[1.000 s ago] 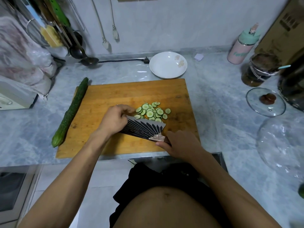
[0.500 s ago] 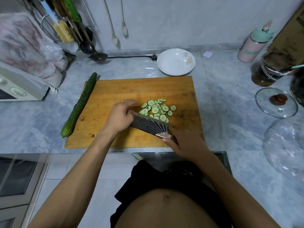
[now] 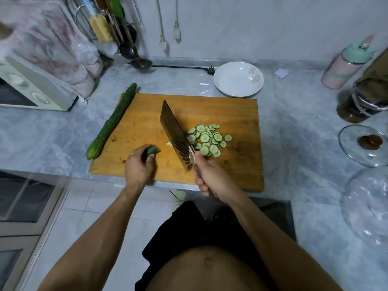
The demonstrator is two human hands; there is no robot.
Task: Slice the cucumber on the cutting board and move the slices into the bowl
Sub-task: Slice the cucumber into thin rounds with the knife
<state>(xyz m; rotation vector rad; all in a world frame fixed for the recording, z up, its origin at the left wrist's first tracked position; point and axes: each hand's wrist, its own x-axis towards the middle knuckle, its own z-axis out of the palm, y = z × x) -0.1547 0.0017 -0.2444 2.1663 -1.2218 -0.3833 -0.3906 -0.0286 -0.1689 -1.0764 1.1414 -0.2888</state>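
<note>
Slices (image 3: 206, 139) on board (image 3: 237, 164) right of knife (image 3: 175, 133); bowl (image 3: 238, 78) behind board.

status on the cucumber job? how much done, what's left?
Done: a pile of cucumber slices lies on the cutting board. In hand: the left hand grips a leftover cucumber end; the right hand holds the cleaver, its blade beside the pile. Left: the white bowl holds no slices yet, and a whole cucumber lies uncut along the board's left edge.

A heap of thin cucumber slices (image 3: 206, 139) lies flat on the wooden cutting board (image 3: 237, 114), just beyond the right hand (image 3: 212, 179). The left hand (image 3: 138, 164) holds a short green cucumber end (image 3: 152, 150). The white bowl (image 3: 238, 78) stands upright, far beyond both hands.
</note>
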